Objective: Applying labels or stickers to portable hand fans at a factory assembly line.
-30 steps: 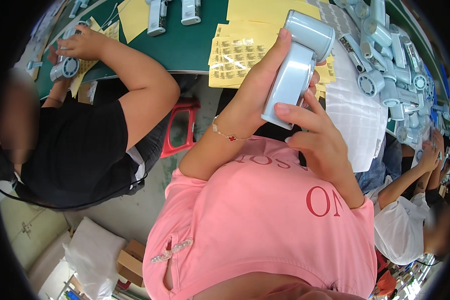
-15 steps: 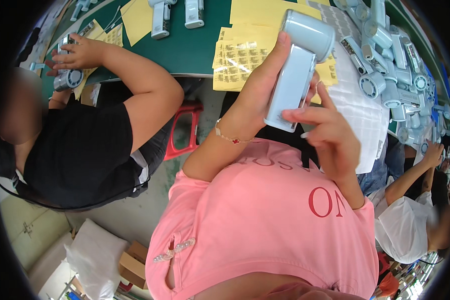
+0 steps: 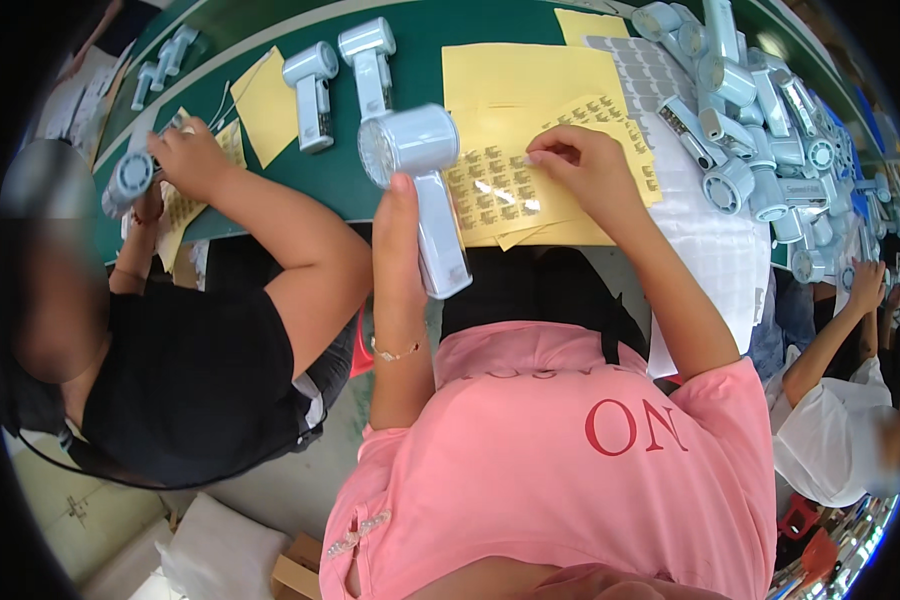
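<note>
Upright in my left hand [image 3: 398, 230] is a light-blue handheld fan [image 3: 442, 240], its round head at the top and its handle slanting down. My fingers are wrapped round the handle, with the thumb against it just below the head. My right hand [image 3: 592, 175] reaches over the yellow sticker sheets, thumb and forefinger pinched together at the printed rows. Whether a sticker is between those fingertips is too small to tell. Under it lies a yellow sheet of small clear printed stickers [image 3: 495, 195], with other yellow sheets around it.
Two more fans [image 3: 313, 95] stand on the green table [image 3: 270, 180] beyond my left hand. A large pile of fans [image 3: 770, 140] lies at the right on white padded sheeting [image 3: 705, 255]. A co-worker in black [image 3: 190, 370] handles a fan at my left; another person [image 3: 820, 440] works at the right.
My left hand has moved left and forward with the fan. My right hand has left the fan's handle and gone out to the sticker sheets.
</note>
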### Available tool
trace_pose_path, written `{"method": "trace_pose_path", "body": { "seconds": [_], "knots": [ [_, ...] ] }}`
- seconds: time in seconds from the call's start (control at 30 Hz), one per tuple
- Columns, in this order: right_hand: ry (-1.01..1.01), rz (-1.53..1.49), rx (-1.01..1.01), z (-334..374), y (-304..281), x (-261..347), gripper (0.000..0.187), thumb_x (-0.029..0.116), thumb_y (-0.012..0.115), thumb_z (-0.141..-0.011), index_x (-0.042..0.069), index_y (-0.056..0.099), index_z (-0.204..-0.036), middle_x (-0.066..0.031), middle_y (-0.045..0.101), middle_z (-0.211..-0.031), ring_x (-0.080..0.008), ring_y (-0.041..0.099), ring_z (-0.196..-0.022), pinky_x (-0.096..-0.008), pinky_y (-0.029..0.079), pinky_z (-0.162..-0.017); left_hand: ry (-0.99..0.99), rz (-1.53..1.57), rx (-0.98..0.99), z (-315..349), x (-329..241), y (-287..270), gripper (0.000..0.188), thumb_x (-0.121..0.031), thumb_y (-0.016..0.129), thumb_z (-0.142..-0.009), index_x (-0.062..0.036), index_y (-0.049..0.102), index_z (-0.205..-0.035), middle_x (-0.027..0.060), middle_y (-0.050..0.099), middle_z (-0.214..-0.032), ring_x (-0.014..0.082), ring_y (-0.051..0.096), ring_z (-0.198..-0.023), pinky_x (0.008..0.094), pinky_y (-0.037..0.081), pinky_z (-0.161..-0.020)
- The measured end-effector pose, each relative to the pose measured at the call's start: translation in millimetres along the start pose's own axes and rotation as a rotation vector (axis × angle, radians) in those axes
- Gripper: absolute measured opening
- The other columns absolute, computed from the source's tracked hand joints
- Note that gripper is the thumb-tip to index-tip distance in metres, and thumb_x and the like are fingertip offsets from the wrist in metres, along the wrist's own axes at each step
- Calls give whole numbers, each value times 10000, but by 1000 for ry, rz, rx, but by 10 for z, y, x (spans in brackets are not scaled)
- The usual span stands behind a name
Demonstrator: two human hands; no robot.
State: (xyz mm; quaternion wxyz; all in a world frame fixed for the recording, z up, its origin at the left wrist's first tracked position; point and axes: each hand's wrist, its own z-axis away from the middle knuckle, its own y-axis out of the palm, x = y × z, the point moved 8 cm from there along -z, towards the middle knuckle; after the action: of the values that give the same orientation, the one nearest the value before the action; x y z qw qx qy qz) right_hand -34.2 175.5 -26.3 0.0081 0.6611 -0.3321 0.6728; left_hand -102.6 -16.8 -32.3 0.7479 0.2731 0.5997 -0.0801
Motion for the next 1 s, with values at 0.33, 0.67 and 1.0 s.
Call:
{"method": "trace_pose_path", "body": {
  "seconds": [0.33,0.67,1.0],
  "knots": [
    [-180,473,-143,91,18,209,91,87,602,-761,32,553,-816,-122,538,-823,-298,565,-746,-346,459,-655,-17,72,106,-10,29,294,732,-618,316,-867,14,443,-1213,55,533,-774,131,524,-611,211,424,-496],
    [263,476,-705,1845,-2265,-528,87,3,614,-755,-13,597,-839,-87,585,-757,-132,564,-647,-244,452,-599,-51,105,393,79,66,1035,834,-654,255,-856,79,434,-1211,118,604,-755,114,524,-555,202,410,-443],
    [173,546,-761,2478,-2553,-672,132,26,640,-742,3,603,-867,-75,586,-780,-146,541,-663,-243,429,-588,-271,-15,773,735,721,1894,778,-604,198,-891,62,374,-1252,152,599,-854,145,564,-714,260,483,-619]
  ]
}}
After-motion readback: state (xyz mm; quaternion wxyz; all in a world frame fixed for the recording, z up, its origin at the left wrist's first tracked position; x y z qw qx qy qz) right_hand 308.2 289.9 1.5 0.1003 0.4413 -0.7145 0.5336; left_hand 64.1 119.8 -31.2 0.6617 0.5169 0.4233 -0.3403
